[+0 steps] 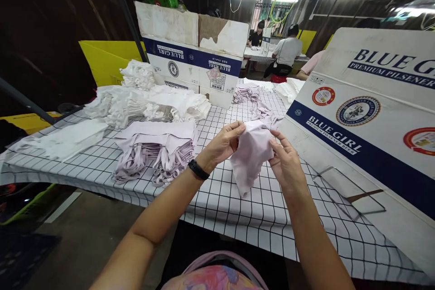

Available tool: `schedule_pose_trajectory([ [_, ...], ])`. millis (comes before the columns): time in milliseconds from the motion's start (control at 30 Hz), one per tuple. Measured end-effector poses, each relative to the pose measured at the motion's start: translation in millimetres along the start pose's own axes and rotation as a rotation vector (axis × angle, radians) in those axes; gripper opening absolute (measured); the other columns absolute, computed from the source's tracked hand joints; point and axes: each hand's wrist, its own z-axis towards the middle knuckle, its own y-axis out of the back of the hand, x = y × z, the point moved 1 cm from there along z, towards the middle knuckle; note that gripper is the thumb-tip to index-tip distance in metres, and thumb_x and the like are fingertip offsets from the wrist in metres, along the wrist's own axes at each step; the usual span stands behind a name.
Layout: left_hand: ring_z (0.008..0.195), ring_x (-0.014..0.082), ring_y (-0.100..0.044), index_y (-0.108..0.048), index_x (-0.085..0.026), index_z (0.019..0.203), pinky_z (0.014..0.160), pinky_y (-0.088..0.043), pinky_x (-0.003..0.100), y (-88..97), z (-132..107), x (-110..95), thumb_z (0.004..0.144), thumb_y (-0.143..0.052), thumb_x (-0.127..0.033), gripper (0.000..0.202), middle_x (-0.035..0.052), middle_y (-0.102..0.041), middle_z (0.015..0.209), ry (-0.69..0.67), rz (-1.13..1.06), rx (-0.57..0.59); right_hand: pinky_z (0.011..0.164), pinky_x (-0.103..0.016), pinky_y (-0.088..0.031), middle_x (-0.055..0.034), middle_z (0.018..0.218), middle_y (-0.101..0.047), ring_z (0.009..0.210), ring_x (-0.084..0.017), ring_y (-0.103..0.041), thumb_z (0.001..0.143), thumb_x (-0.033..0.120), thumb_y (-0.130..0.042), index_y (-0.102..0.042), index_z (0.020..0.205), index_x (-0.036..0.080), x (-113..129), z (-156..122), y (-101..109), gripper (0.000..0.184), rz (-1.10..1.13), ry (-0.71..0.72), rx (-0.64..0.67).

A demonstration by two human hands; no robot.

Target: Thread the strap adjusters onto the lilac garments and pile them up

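Note:
A small pale lilac cloth piece (pixel 250 156) hangs between both my hands above the checked tablecloth (pixel 238 208). My left hand (pixel 222 145), with a black band on the wrist, pinches its upper left edge. My right hand (pixel 287 163) grips its right side, fingers curled on the fabric. To the left lies a stack of lilac pieces with straps (pixel 156 149). More loose lilac pieces (pixel 253 99) lie farther back on the table.
Piles of white fabric (pixel 142 99) fill the left back. A Blue Girl carton (pixel 197 59) stands behind, and a flattened carton (pixel 370 118) leans at right. Yellow bins (pixel 105 61) sit at left. Other people work at a far table (pixel 258 52).

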Motion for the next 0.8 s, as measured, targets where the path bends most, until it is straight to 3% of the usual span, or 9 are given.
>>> schedule_pose_trajectory([
  [133, 0.067, 0.0061, -0.055, -0.065, -0.014, 0.084, 0.062, -0.047, 0.016, -0.7, -6, 0, 0.085, -0.082, -0.035, 0.027, -0.0024, -0.060, 0.078, -0.009, 0.059, 0.026, 0.067, -0.022, -0.055, -0.0026, 0.103, -0.076, 0.080, -0.014, -0.066, 0.062, 0.029, -0.096, -0.061, 0.126, 0.027, 12, 4, -3, 0.073, 0.109, -0.079, -0.043],
  [233, 0.069, 0.0070, -0.056, -0.065, -0.015, 0.083, 0.063, -0.049, 0.017, 0.3, -11, -1, 0.085, -0.082, -0.036, 0.027, -0.0020, -0.060, 0.079, -0.032, 0.084, 0.022, 0.062, -0.021, -0.053, -0.0007, 0.100, -0.075, 0.077, -0.014, -0.065, 0.061, 0.032, -0.097, -0.065, 0.117, 0.026, 12, 7, -1, 0.064, 0.091, -0.097, -0.064],
  [333, 0.067, 0.0062, -0.057, -0.067, -0.016, 0.087, 0.060, -0.047, 0.015, 1.5, -13, -2, 0.084, -0.084, -0.035, 0.026, -0.0026, -0.060, 0.079, -0.048, 0.074, -0.010, 0.056, -0.020, -0.049, 0.0000, 0.082, -0.071, 0.069, -0.013, -0.061, 0.067, 0.048, -0.092, -0.070, 0.091, 0.021, 0, 8, 0, 0.043, 0.019, -0.166, -0.033],
  [400, 0.065, 0.0058, -0.057, -0.068, -0.016, 0.090, 0.059, -0.047, 0.015, 1.8, -13, -1, 0.082, -0.085, -0.034, 0.026, -0.0031, -0.061, 0.078, -0.045, 0.060, -0.035, 0.057, -0.023, -0.052, -0.0020, 0.076, -0.069, 0.068, -0.015, -0.061, 0.071, 0.064, -0.084, -0.071, 0.084, 0.019, -10, 7, 0, 0.049, -0.018, -0.264, 0.055],
  [467, 0.064, 0.0060, -0.058, -0.068, -0.017, 0.090, 0.058, -0.047, 0.014, 1.8, -14, 0, 0.080, -0.086, -0.034, 0.026, -0.0031, -0.061, 0.077, -0.030, 0.051, -0.042, 0.065, -0.028, -0.057, -0.0049, 0.083, -0.073, 0.075, -0.018, -0.065, 0.074, 0.072, -0.077, -0.075, 0.091, 0.020, -16, 6, -2, 0.055, -0.007, -0.319, 0.125],
  [600, 0.064, 0.0060, -0.057, -0.069, -0.017, 0.089, 0.057, -0.046, 0.014, 3.3, -17, 4, 0.081, -0.085, -0.035, 0.026, -0.0024, -0.060, 0.077, -0.014, 0.064, -0.030, 0.067, -0.028, -0.057, -0.0036, 0.096, -0.076, 0.083, -0.019, -0.067, 0.069, 0.055, -0.089, -0.077, 0.098, 0.025, -10, 10, -6, 0.043, 0.058, -0.191, 0.048],
  [700, 0.064, 0.0068, -0.057, -0.068, -0.017, 0.085, 0.058, -0.047, 0.016, 7.4, -22, 3, 0.081, -0.085, -0.038, 0.027, -0.0020, -0.060, 0.077, 0.007, 0.129, -0.030, 0.059, -0.026, -0.051, -0.0018, 0.086, -0.074, 0.072, -0.016, -0.063, 0.063, 0.045, -0.094, -0.077, 0.087, 0.023, 3, 15, -4, 0.037, -0.019, -0.064, -0.019],
  [800, 0.068, 0.0110, -0.061, -0.067, -0.015, 0.076, 0.064, -0.052, 0.021, 13.7, -25, -1, 0.082, -0.082, -0.046, 0.035, 0.0014, -0.063, 0.077, 0.044, 0.326, -0.080, 0.055, -0.027, -0.045, -0.0009, 0.073, -0.068, 0.063, -0.014, -0.057, 0.070, 0.049, -0.090, -0.075, 0.079, 0.021, 18, 16, 0, 0.034, -0.212, 0.082, 0.022],
])
